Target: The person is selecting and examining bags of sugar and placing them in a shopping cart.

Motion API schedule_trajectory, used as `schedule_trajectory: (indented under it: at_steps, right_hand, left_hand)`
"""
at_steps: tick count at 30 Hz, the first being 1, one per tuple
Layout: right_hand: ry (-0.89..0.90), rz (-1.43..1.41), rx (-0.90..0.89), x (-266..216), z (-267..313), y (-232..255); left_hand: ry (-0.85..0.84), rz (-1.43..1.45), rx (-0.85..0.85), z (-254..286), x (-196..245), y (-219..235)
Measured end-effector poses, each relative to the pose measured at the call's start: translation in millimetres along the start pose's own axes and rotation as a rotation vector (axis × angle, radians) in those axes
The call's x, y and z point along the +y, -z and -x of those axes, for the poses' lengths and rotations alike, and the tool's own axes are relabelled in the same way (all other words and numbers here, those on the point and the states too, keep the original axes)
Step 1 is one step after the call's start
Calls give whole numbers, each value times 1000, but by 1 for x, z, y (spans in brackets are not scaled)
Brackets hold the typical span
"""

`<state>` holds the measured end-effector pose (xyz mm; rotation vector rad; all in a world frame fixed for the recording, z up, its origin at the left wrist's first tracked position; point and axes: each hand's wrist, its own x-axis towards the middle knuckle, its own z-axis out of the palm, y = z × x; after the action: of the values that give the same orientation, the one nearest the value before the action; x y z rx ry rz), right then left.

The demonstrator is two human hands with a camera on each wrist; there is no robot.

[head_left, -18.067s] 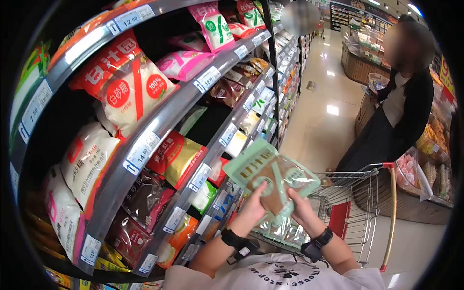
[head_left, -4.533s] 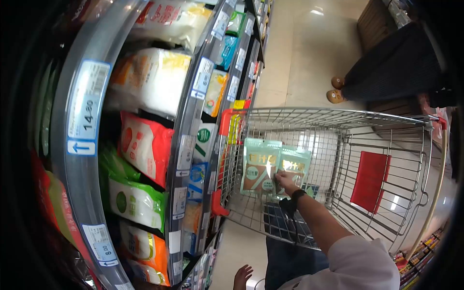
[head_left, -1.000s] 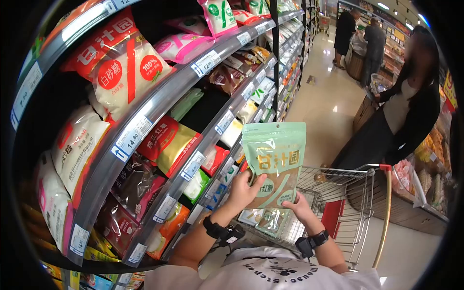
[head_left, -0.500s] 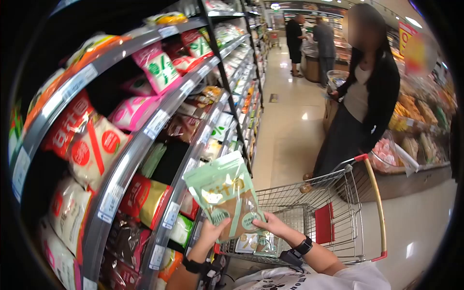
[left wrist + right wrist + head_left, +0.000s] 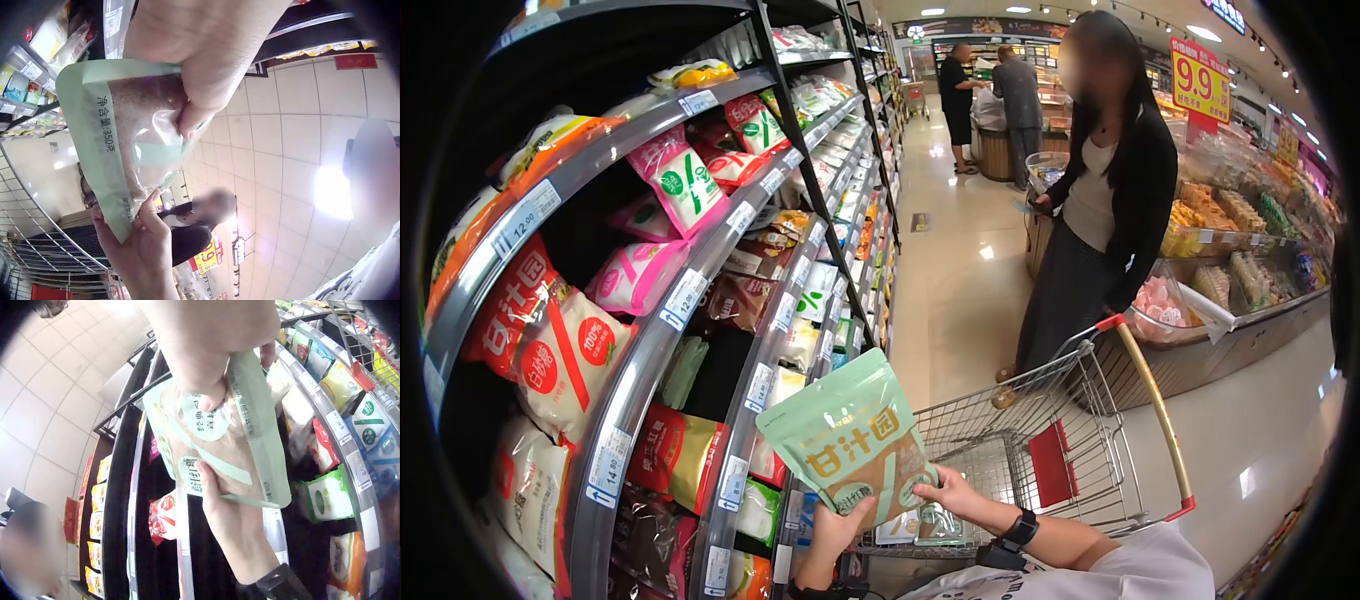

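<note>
A pale green pouch of brown sugar [image 5: 855,440], with gold lettering and a clear window, is held up in front of my body. My left hand [image 5: 836,532] grips its lower left corner, thumb on the front. At the lower right edge my right hand [image 5: 952,497] pinches it, thumb also on the front. The left wrist view shows the pouch [image 5: 140,125] between both hands, weight text on its side. In the right wrist view the thumbs press the pouch [image 5: 219,437] from both edges. More green pouches [image 5: 940,525] lie in the shopping cart below.
The wire shopping cart [image 5: 1040,440] stands ahead, its red and gold handle [image 5: 1150,400] at the right. Shelves of bagged sugar [image 5: 580,360] line the left. A person in dark clothes [image 5: 1100,190] stands past the cart, beside a food counter [image 5: 1250,290]. Two people are farther down the aisle.
Several seconds ago my right hand was at the pouches in the cart. Over the last second both hands keep hold of the raised pouch while the head view swings right and up.
</note>
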<state>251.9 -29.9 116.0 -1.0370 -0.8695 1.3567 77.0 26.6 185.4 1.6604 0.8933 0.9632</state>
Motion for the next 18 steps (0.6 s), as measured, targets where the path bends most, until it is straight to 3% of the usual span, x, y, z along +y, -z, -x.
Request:
schedule_trajectory:
  at_steps: [6,11,14,18]
  right_hand:
    - [67,196,-22,-2,-2,0]
    - [-2,105,-81,-5,-9,6]
    - [-60,142,95,-17,-3,-5]
    - [-23,143,-114,-17,-11,0]
  left_hand:
    - [65,182,53,-3,-8,6]
    - [67,203,62,-6,-2,7]
    - [29,77,69,-6,8,0]
    - [139,104,17,-8,0,13]
